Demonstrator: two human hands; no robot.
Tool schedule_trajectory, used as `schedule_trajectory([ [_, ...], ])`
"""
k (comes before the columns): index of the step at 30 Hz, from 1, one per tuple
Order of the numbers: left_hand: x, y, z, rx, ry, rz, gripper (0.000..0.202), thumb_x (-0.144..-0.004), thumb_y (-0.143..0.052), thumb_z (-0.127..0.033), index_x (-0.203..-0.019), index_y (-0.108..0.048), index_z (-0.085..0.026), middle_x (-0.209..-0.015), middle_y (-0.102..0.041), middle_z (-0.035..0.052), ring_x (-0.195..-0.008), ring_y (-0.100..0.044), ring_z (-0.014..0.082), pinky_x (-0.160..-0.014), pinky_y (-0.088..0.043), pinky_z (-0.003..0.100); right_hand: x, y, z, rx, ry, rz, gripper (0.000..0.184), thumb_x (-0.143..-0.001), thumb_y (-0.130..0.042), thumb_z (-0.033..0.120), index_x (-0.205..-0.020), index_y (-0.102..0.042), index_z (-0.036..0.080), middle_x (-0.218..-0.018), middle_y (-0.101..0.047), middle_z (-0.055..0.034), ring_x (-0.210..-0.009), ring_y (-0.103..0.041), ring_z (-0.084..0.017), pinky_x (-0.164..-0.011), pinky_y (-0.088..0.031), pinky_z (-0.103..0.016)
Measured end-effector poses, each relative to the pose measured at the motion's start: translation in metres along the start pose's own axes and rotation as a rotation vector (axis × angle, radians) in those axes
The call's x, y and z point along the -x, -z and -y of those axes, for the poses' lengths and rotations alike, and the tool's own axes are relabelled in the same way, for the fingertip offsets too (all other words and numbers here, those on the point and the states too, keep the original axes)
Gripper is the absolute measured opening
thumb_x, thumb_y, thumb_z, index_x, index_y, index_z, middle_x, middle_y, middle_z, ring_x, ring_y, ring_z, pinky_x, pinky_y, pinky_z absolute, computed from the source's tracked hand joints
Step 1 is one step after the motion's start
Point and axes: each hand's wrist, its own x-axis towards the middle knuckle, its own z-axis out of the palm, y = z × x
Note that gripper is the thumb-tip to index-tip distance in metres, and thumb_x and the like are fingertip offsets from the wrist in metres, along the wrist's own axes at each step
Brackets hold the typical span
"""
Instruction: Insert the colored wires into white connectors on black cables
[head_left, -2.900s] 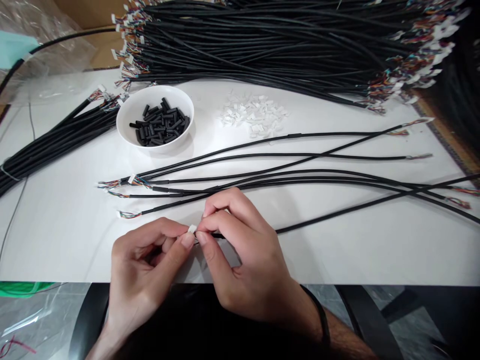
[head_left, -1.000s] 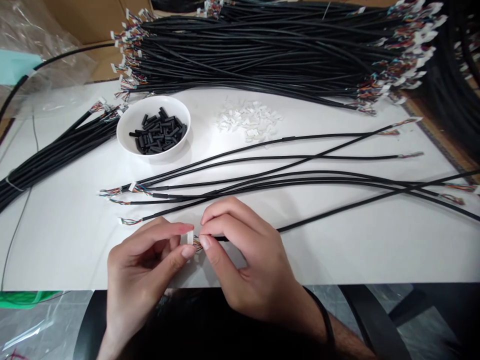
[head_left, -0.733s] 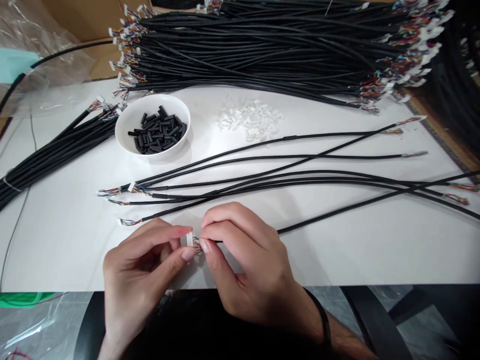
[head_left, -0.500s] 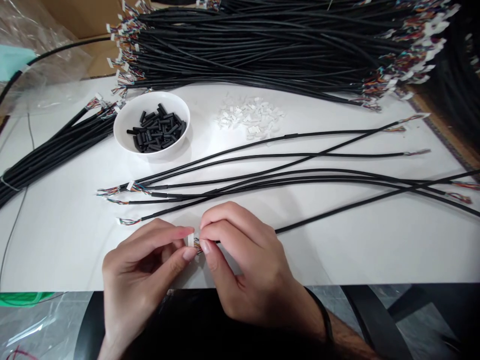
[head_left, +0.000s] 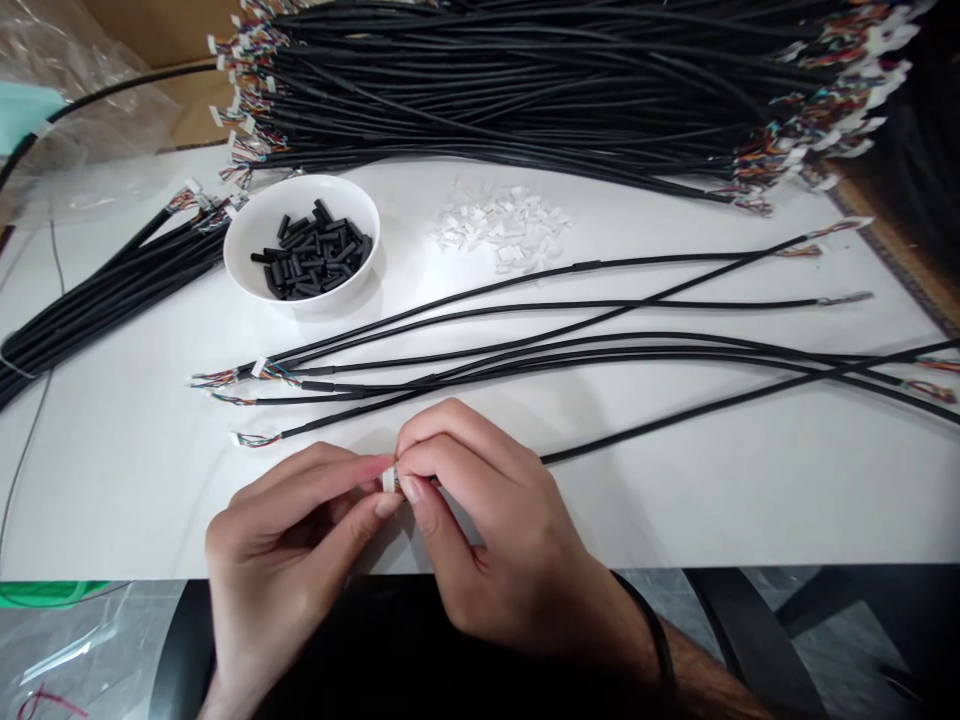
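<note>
Between the thumb and index finger of my left hand is a small white connector, held upright near the table's front edge. My right hand pinches the thin coloured wires at the end of a black cable, right against the connector. The wires are mostly hidden by my fingertips, so I cannot tell how far they sit in the connector. From my right hand the cable runs off to the right edge of the view. Several black cables with bare wire ends or white connectors lie just beyond my hands.
A white bowl of short black tubes stands at the left. Beside it lies a scatter of loose white connectors. A big stack of finished-looking cables fills the back. A tied cable bundle lies at the far left.
My left hand has brought the white connector slightly to the right, closer to my right fingertips. Less of the coloured wire shows between the two hands. The view has shifted slightly.
</note>
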Motion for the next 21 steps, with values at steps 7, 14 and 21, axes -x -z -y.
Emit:
schedule_trajectory([
  [7, -0.0014, -0.0042, -0.0029, 0.032, 0.036, -0.035, 0.016, -0.075, -0.078, -0.02, -0.085, -0.077, -0.033, -0.077, -0.072, -0.0035, -0.066, -0.061, 0.0121, -0.051, -0.044, 0.021, 0.0014, -0.0004, -0.0015, -0.03, -0.003, -0.016, 0.017, -0.087, -0.044, 0.005, -0.08, -0.057, 0.014, -0.084, -0.058, -0.0067, -0.076, -0.053, -0.015, -0.068, -0.05, -0.029],
  [14, -0.0038, -0.0019, -0.0014, 0.104, 0.05, 0.001, 0.015, -0.075, -0.077, -0.017, -0.085, -0.078, -0.028, -0.072, -0.07, -0.0004, -0.061, -0.058, 0.0118, -0.048, -0.041, 0.021, 0.0005, -0.0003, -0.0004, -0.022, -0.011, -0.036, 0.015, -0.087, -0.048, 0.005, -0.083, -0.056, 0.016, -0.086, -0.057, -0.0053, -0.077, -0.055, -0.014, -0.068, -0.05, -0.028],
  [21, -0.0063, -0.0051, 0.0011, 0.199, 0.043, 0.009, 0.012, -0.077, -0.074, -0.017, -0.088, -0.077, -0.022, -0.066, -0.065, -0.0017, -0.051, -0.047, 0.0065, -0.045, -0.038, 0.017, 0.0, -0.0014, -0.0022, 0.064, 0.023, -0.04, 0.012, -0.086, -0.051, 0.004, -0.084, -0.055, 0.015, -0.086, -0.056, -0.0039, -0.079, -0.056, -0.011, -0.07, -0.048, -0.023],
])
